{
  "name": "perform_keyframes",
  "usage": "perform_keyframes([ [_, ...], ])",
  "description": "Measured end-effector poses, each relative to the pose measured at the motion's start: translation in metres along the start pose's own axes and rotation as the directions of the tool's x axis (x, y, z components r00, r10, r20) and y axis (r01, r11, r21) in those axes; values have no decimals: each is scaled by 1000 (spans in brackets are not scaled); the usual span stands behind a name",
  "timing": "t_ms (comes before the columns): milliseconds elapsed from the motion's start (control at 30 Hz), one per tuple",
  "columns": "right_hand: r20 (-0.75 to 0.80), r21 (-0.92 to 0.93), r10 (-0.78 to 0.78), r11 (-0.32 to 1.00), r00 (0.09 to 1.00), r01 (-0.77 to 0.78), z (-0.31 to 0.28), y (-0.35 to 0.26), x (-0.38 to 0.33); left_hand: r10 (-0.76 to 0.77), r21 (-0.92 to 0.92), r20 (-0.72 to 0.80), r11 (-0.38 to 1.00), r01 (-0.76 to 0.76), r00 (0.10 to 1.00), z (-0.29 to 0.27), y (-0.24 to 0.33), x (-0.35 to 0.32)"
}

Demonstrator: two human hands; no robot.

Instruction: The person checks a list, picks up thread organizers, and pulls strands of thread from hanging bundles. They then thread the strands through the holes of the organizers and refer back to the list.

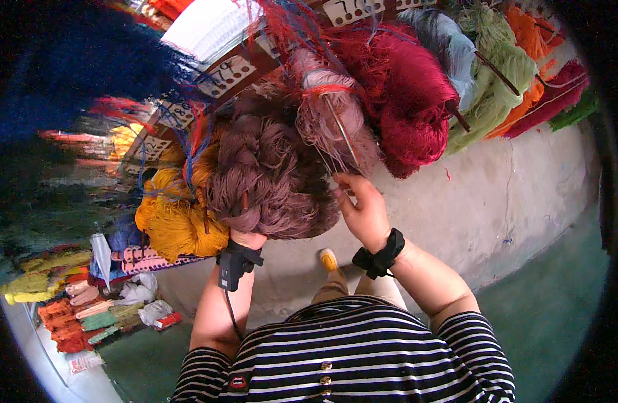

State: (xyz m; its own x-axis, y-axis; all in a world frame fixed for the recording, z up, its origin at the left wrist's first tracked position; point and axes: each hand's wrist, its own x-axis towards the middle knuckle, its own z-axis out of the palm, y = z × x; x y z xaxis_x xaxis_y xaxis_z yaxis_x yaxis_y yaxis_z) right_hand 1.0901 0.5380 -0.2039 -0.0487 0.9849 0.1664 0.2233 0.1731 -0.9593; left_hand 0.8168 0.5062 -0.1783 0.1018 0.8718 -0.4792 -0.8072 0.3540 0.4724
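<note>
Concrete surface (pixel 483 195), pale grey, scuffed, at 3 o'clock; wall or floor strip, cannot tell. Floor (pixel 537 302), dull green, smooth, at 4 o'clock, recurring at 7. Rack rail (pixel 247 80), brown, label-bearing, at 11. Perforated rail (pixel 135 260), pink, between 8 and 9. Light: brighter on concrete, dimmer over green.
</note>
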Motion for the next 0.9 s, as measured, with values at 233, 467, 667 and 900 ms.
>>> perform_keyframes([
  [233,276,72,-230,973,933,218,19,-83,-1,-44,958,238,177,-227,970,81,-4,-22],
  [467,136,259,27,964,990,-61,38,-93,17,166,524,186,817,-240,968,52,-10,-34],
  [667,164,508,147,835,975,-212,37,-83,21,322,231,-25,923,-308,946,34,6,-41],
  [900,7,512,239,833,971,-209,58,-75,19,382,527,9,784,-329,924,42,13,-69],
])
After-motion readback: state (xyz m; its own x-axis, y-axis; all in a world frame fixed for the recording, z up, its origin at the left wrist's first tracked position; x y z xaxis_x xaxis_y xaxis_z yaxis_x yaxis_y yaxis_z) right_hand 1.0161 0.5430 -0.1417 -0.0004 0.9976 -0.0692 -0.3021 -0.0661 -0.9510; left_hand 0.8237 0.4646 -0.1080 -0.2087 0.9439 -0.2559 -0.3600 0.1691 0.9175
